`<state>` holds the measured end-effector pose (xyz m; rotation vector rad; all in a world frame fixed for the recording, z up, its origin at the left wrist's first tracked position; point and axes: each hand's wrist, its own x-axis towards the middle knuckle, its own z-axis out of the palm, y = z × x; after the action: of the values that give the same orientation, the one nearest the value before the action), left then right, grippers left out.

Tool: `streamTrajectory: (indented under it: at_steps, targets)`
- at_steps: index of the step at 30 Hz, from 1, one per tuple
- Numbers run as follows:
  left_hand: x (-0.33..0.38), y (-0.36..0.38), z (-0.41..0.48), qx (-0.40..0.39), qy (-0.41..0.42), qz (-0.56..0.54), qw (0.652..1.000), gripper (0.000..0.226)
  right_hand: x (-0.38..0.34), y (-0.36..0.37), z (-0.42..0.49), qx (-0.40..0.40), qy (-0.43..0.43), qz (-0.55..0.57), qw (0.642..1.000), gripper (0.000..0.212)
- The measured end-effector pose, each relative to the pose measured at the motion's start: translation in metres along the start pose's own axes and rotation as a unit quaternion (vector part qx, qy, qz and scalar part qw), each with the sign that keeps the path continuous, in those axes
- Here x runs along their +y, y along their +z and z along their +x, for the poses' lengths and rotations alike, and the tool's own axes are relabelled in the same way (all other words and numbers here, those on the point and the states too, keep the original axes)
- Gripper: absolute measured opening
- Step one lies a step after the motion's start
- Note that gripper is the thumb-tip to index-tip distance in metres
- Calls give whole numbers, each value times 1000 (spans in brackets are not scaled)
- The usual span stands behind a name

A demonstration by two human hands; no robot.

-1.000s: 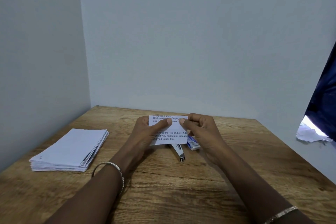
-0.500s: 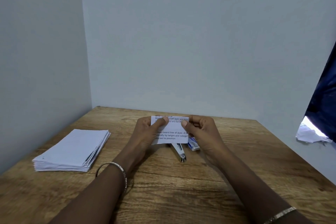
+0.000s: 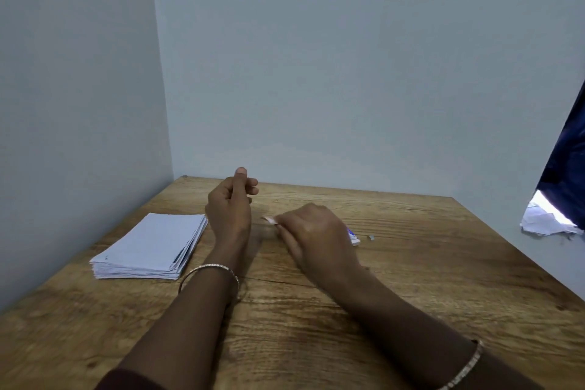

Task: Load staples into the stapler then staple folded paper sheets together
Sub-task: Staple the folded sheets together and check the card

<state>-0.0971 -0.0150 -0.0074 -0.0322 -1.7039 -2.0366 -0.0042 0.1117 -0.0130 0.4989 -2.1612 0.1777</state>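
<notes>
Right hand (image 3: 311,228) low over counter (image 3: 411,279), blurred, pinching small pale scrap, stapler hidden beneath; left hand (image 3: 231,203) raised, loosely curled, empty; folded sheets (image 3: 152,245) stacked left; advisable: steady grip, edges squared before stapling.

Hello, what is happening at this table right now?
A person sits at a wooden table doing a paper job. The right hand is low over the table and seems to pinch a small white scrap at its fingertips; what it is stays blurred. The left hand is raised, loosely curled, holding nothing visible. A stack of folded sheets waits at the left. No stapler is in sight.
</notes>
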Motion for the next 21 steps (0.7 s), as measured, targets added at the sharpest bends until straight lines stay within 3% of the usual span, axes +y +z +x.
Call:
streamTrajectory:
  at_steps: [5, 9, 16, 21]
  targets:
    - [2, -1, 2, 22, -17, -17, 999, 47, -8, 13, -3, -172, -63, -101, 978, 13]
    - [2, -1, 3, 13, -30, -19, 999, 49, -10, 19, -1, -257, -19, -88, 962, 25]
    - [-2, 0, 0, -13, -27, -17, 999, 48, -11, 15, -1, -271, 35, -44, 961, 42]
    - [1, 2, -13, -30, -9, -17, 999, 45, 1, -2, -4, -200, 143, 41, 968, 37]
